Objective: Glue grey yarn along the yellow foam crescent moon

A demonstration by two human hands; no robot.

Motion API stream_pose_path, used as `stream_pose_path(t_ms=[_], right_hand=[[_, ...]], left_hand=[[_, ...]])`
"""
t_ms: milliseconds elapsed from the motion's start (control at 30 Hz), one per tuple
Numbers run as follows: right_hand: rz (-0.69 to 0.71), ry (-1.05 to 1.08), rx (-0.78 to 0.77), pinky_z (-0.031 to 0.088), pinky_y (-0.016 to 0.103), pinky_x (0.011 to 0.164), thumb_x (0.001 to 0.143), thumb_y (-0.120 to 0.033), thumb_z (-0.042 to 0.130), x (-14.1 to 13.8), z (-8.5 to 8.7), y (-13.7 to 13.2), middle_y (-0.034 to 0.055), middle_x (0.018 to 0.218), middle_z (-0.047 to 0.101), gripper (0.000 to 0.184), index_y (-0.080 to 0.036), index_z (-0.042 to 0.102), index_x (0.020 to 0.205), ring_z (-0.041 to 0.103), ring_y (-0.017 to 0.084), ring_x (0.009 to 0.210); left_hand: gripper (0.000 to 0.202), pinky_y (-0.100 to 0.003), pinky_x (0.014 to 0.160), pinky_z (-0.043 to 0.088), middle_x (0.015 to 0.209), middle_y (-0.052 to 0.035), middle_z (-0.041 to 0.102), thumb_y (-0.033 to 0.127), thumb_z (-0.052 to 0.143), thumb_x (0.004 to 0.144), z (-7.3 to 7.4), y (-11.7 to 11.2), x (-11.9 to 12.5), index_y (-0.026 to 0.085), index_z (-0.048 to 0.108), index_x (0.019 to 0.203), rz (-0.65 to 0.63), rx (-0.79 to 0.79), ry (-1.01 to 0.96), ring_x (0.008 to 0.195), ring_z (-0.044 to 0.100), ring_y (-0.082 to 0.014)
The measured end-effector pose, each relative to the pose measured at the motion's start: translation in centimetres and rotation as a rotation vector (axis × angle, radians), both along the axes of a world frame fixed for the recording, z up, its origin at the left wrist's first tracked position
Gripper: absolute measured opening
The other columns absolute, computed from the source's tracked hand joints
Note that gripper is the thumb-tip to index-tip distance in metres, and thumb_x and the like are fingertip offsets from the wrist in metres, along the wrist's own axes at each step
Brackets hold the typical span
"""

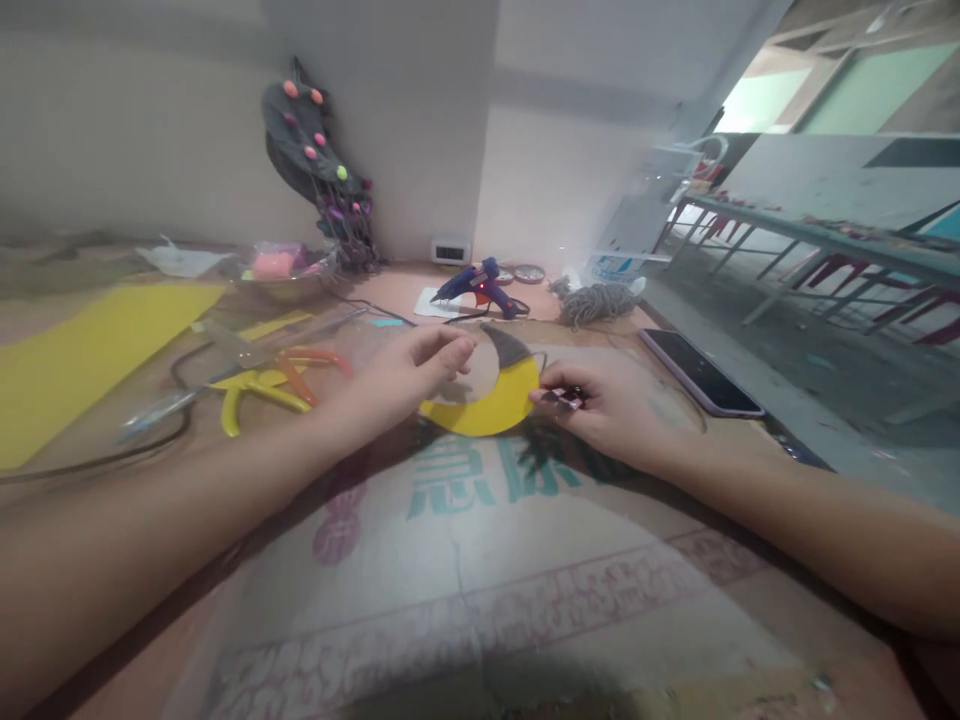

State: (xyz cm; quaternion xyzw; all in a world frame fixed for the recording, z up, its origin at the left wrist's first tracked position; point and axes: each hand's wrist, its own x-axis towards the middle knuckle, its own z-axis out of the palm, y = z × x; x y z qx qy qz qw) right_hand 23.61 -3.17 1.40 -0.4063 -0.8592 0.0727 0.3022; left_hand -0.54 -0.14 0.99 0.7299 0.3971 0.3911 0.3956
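A yellow crescent-shaped cutout is upright or tilted between my hands above the table. Grey yarn covers its upper tip. My right hand pinches the crescent's right edge between thumb and fingers, and a thin grey strand loops beside these fingers. At the crescent's left end, my left hand is closed, its thumb pressed toward curled fingers. Whatever it may hold is hidden. The crescent's lower left tip passes behind that hand.
Behind stand a blue glue gun and a grey yarn bundle. A phone lies right. Orange-handled scissors, a yellow-handled tool and yellow sheet lie left. A grey crescent with pompoms leans against the wall.
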Motion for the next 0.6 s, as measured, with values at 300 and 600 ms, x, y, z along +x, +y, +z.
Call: stream_pose_path(t_ms=[300, 600], right_hand=[[0.146, 0.020, -0.236, 0.035, 0.020, 0.055, 0.085, -0.018, 0.057, -0.4, -1.5, 0.1, -0.0029, 0.067, 0.053, 0.008, -0.018, 0.056, 0.076, 0.043, 0.009, 0.056], [0.173, 0.076, -0.456, 0.034, 0.021, 0.053, 0.088, -0.031, 0.056, -0.4, -0.4, 0.1, -0.0039, 0.063, 0.046, 0.020, -0.018, 0.053, 0.072, 0.043, 0.010, 0.057]], left_hand=[[0.033, -0.023, 0.063, 0.046, 0.076, -0.0011, 0.064, 0.048, 0.060, 0.085, 0.3, -0.8, 0.4, 0.016, 0.064, 0.083, -0.121, -0.025, 0.058, 0.069, 0.058, -0.0129], [0.047, -0.028, 0.072, 0.051, 0.085, -0.0059, 0.069, 0.057, 0.049, 0.089, 0.9, 1.1, -0.7, 0.015, 0.068, 0.102, -0.252, -0.021, 0.072, 0.077, 0.063, -0.0168]])
